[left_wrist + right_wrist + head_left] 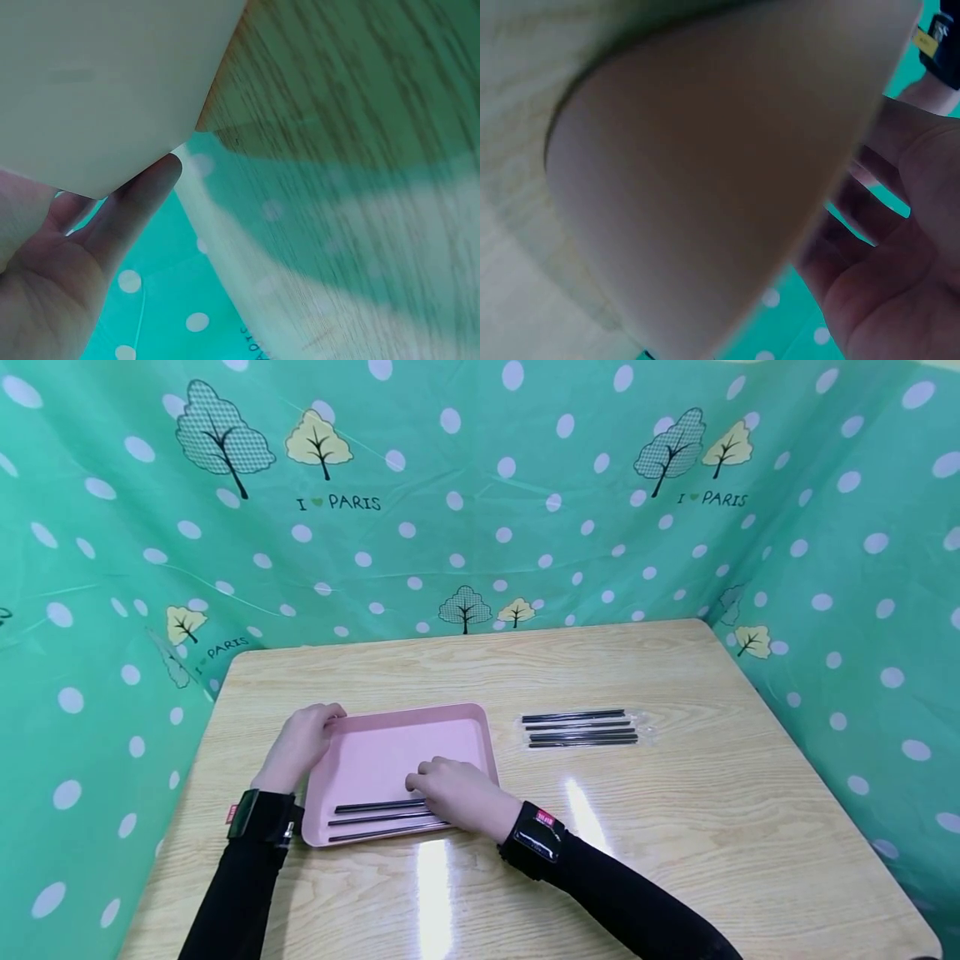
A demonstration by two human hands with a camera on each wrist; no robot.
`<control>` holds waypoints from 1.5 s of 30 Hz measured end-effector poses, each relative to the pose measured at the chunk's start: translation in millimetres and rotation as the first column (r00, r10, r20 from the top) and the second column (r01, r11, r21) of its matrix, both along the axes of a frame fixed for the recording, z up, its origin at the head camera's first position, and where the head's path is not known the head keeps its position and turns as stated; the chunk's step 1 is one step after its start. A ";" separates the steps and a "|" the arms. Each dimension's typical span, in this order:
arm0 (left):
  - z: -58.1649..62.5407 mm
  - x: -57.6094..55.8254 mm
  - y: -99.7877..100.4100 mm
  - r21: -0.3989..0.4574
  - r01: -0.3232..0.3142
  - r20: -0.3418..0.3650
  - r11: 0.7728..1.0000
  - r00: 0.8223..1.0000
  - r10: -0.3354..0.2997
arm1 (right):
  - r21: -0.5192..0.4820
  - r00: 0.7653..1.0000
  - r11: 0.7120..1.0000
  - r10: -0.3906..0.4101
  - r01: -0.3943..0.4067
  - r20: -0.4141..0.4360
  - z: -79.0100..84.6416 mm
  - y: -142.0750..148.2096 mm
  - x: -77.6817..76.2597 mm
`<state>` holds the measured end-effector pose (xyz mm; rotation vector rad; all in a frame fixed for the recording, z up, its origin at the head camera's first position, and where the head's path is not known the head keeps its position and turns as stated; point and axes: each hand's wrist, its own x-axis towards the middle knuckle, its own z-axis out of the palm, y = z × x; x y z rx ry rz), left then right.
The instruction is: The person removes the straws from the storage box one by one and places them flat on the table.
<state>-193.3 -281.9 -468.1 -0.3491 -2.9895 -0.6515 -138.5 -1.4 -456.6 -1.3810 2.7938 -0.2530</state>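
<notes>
A shallow pink tray (408, 743) stands on the table, with several thin black chopsticks (375, 820) lying along its near side. At the tray's far left corner my left hand (300, 739) grips the rim. The left wrist view has the fingers of this left hand (112, 232) against the tray's pale outer side (97, 90). My right hand (461, 793) is inside the tray, bent over the right ends of the chopsticks and covering them. Its fingertips are hidden, so I cannot tell whether they hold a chopstick. In the right wrist view the tray wall (705, 172) hides the fingers.
Right of the tray, more black chopsticks (581, 729) lie side by side in clear plastic wrap (645, 727). The wooden table (675, 827) is bounded at the back and sides by a green dotted cloth (525, 468).
</notes>
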 end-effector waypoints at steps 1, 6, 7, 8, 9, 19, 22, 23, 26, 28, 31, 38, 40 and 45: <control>0.1 0.2 0.0 0.002 0.003 -0.002 1.000 1.000 -0.003 | 0.007 1.000 1.000 0.008 -0.007 -0.014 -1.7 -1.1 1.3; 0.5 1.1 0.3 0.001 0.002 0.003 1.000 1.000 -0.002 | 0.043 0.998 0.999 0.028 -0.026 -0.064 -6.8 -3.9 5.9; 0.5 1.1 0.2 -0.001 0.003 0.004 1.000 1.000 -0.003 | 0.049 0.997 0.999 0.027 -0.024 -0.068 -7.5 -4.3 6.2; 0.5 1.2 0.2 -0.003 0.002 0.004 1.000 1.000 -0.002 | 0.054 0.997 0.998 0.027 -0.023 -0.070 -8.0 -4.6 6.4; 0.3 1.2 0.1 -0.004 0.003 0.004 1.000 1.000 -0.003 | 0.058 0.997 0.998 0.027 -0.022 -0.072 -8.2 -4.9 6.5; -0.1 0.2 -1.0 0.003 0.010 -0.013 1.000 1.000 -0.010 | 0.048 0.997 0.999 0.020 -0.017 -0.068 -5.1 -5.0 6.2; -0.4 -0.3 -1.4 0.007 0.010 -0.009 1.000 1.000 -0.009 | 0.047 0.998 0.999 0.014 -0.012 -0.059 -3.2 -4.7 6.1; -0.5 -0.4 -1.4 0.007 0.008 -0.006 1.000 1.000 -0.008 | 0.047 0.998 0.999 0.013 -0.011 -0.054 -2.2 -4.6 6.2; -1.5 -0.2 -1.8 0.009 0.006 0.003 1.000 1.000 -0.006 | 0.045 0.999 0.999 0.011 -0.009 -0.046 0.3 -4.3 6.6; -1.9 0.2 -1.6 0.009 0.007 0.001 1.000 1.000 -0.007 | 0.045 0.999 0.999 0.010 -0.008 -0.042 1.3 -4.3 6.7; -2.9 0.2 -1.5 0.005 0.006 -0.011 1.000 1.000 -0.006 | 0.051 1.000 0.999 0.001 0.000 -0.031 1.8 -4.7 6.4; -2.3 0.1 -0.5 -0.003 -0.002 0.006 1.000 1.000 0.002 | 0.073 0.999 0.997 -0.011 0.014 -0.032 2.2 -5.8 5.0; -2.1 -0.1 -0.5 -0.006 0.001 0.008 1.000 1.000 -0.001 | 0.072 0.999 0.997 -0.011 0.013 -0.034 2.6 -5.7 4.7; -1.6 -0.1 -0.3 -0.009 -0.001 0.010 1.000 1.000 0.001 | 0.057 0.999 0.998 -0.009 0.011 -0.036 5.1 -4.6 3.7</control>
